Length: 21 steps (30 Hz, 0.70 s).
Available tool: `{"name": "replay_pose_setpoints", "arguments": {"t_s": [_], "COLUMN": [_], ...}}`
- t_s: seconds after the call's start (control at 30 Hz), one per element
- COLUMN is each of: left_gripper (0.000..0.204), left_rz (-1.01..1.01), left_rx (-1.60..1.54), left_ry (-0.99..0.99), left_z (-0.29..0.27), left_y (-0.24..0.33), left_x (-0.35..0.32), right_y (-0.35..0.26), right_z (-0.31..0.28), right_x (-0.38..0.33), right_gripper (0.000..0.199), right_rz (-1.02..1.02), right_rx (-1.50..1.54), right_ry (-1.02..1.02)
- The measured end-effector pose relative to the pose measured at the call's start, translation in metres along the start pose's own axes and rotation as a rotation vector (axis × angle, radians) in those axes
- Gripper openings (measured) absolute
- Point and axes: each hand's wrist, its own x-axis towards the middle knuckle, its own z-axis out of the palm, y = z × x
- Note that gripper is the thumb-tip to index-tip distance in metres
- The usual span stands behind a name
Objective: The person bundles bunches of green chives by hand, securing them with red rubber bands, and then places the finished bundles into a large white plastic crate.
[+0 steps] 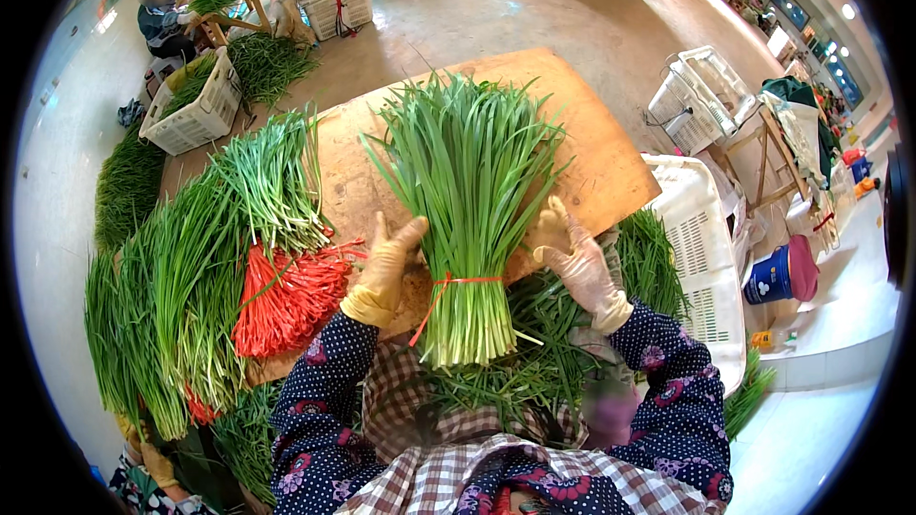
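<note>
A large bunch of green garlic chives [469,191] lies upright in the middle of the wooden board [611,167], leaves pointing away from me. A red tie [468,279] circles its pale stems, with one loose end hanging at the left. My left hand [385,269], in a yellowish glove, is beside the bunch with its fingers apart; the thumb reaches the leaves' edge. On the other side my right hand [584,262], gloved too, has its fingers spread and grips nothing. A heap of red ties [286,298] lies left of my left hand.
Loose chives [191,286] pile up along the board's left side. A white crate [701,257] stands at my right, and another crate [202,110] at the far left. A co-worker's gloved hands [157,463] show at the lower left. Another person [162,14] sits farther back.
</note>
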Motion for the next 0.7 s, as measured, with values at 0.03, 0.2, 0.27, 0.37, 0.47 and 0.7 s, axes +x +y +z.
{"name": "replay_pose_setpoints", "arguments": {"t_s": [0.03,0.2,0.27,0.37,0.47,0.7], "left_gripper": [0.095,0.063,0.046,0.044,0.061,0.069], "left_rz": [-0.022,-0.054,-0.033,0.179,0.209,0.189], "left_rx": [-0.009,0.080,0.140,0.340,0.402,0.601], "left_ry": [0.025,-0.171,-0.145,-0.298,-0.482,-0.514], "left_z": [0.012,0.030,0.046,0.052,0.069,0.037], "left_y": [0.003,-0.003,0.014,0.039,0.073,0.064], "left_x": [-0.016,-0.028,-0.037,-0.042,-0.062,-0.062], "right_y": [0.007,0.035,0.027,0.026,0.013,0.074], "right_z": [0.003,0.051,0.068,0.081,0.095,0.113], "right_x": [-0.006,-0.020,-0.024,-0.026,-0.031,-0.050], "right_gripper": [0.065,0.058,0.052,0.054,0.058,0.053], "right_rz": [0.152,0.250,0.207,0.388,0.252,0.169], "right_rx": [0.110,0.468,0.585,1.020,1.349,1.405], "right_ry": [0.016,-0.172,-0.150,-0.190,-0.312,-0.168]}}
